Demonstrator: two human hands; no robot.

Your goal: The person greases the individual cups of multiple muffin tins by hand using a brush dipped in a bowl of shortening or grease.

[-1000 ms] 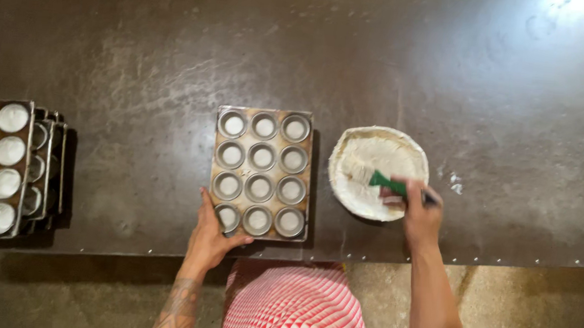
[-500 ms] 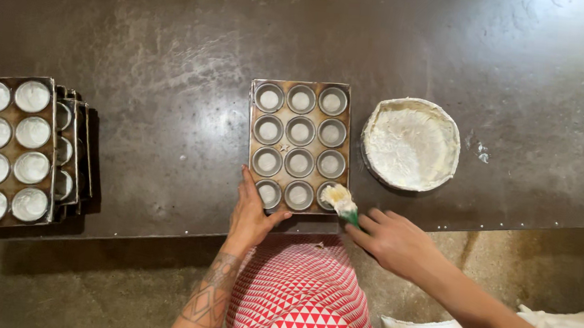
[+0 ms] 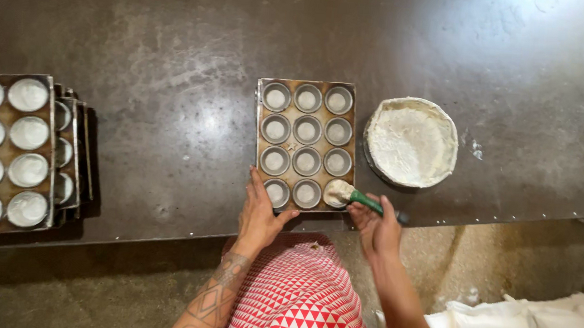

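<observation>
Muffin tray sits at the table's near edge. My left hand lies flat on its corner, my right hand grips the green brush over the bottom-right cup. Looks like coating cups; neighbouring cup probably needs careful aim.

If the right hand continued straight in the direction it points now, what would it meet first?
Most likely the muffin tray: the right hand points its green-handled scoop up-left, already over the near right cup. Height above is unclear.

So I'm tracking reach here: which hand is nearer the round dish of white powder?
Right. The right hand sits just below and left of the dish, holding a green-handled scoop. The left hand is farther, across the muffin tray.
</observation>
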